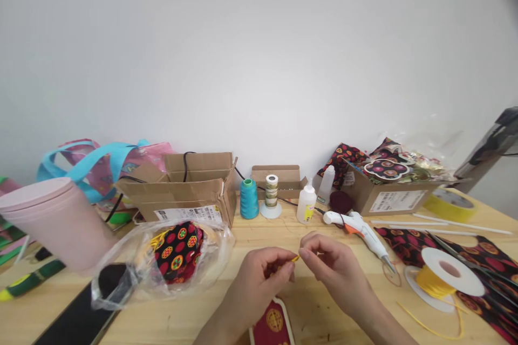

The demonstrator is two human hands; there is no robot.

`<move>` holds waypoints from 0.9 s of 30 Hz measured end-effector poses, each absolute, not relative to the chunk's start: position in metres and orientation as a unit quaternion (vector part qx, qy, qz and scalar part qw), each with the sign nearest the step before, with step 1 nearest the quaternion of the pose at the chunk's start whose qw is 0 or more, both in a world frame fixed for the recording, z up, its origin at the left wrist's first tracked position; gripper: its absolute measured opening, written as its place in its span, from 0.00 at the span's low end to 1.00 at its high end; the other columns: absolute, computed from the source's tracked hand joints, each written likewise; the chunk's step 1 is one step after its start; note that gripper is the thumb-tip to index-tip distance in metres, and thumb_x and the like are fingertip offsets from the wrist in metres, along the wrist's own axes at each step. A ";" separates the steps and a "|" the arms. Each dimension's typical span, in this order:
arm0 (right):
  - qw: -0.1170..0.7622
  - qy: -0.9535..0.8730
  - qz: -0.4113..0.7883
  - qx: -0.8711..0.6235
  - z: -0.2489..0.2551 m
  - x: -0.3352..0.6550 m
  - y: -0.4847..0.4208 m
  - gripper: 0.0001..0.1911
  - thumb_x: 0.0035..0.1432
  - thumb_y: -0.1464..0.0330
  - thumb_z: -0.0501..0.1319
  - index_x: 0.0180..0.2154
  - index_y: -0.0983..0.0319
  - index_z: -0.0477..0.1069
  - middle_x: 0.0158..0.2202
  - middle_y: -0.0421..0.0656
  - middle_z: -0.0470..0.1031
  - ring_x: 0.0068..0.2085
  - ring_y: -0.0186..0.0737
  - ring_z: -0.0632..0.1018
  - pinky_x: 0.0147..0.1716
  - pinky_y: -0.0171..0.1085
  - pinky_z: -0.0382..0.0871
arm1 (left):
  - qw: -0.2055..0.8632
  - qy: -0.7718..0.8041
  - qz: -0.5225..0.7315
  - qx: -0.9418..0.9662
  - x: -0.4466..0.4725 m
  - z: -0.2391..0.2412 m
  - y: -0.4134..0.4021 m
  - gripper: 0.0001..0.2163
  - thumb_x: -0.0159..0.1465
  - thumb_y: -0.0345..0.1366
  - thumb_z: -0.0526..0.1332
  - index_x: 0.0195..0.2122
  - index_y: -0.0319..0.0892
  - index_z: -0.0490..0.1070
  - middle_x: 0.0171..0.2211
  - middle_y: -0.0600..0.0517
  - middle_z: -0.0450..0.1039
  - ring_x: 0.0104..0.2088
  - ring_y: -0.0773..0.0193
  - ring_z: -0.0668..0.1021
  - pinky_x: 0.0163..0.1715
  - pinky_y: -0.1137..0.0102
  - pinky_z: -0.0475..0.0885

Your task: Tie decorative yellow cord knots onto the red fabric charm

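My left hand (261,275) is closed in a pinch, with a short bit of yellow cord (295,259) showing at its fingertips. My right hand (334,267) is also pinched, its thumb and index finger meeting at the end of that same cord. Whatever else lies inside the curled left fingers is mostly hidden. Below the hands, near the bottom edge, is a dark red panel (272,329) with a gold emblem and a cream border, partly covered by my left wrist.
A glue gun (366,237) and a yellow cord spool (435,280) lie at right. Behind stand a glue bottle (306,205), teal thread cone (249,199) and cardboard boxes (182,194). At left are a plastic bag (220,237), pink tumbler (60,226) and black phone (76,312).
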State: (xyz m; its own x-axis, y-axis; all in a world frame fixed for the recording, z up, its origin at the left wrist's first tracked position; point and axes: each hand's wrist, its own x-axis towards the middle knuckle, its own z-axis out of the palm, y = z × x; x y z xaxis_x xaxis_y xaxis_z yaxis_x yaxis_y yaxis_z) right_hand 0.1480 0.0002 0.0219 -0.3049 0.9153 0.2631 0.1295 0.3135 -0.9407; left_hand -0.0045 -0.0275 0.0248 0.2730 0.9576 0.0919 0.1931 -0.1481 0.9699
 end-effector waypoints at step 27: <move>0.483 -0.515 0.618 -0.345 0.021 0.141 -0.001 0.17 0.47 0.59 0.57 0.19 0.66 0.70 0.14 0.36 0.59 0.16 0.26 0.57 0.17 0.29 0.51 | 0.691 0.374 0.417 0.458 0.010 0.020 -0.030 0.13 0.51 0.43 0.58 0.21 0.36 0.66 0.11 0.59 0.61 0.09 0.80 0.50 0.10 0.78 0.39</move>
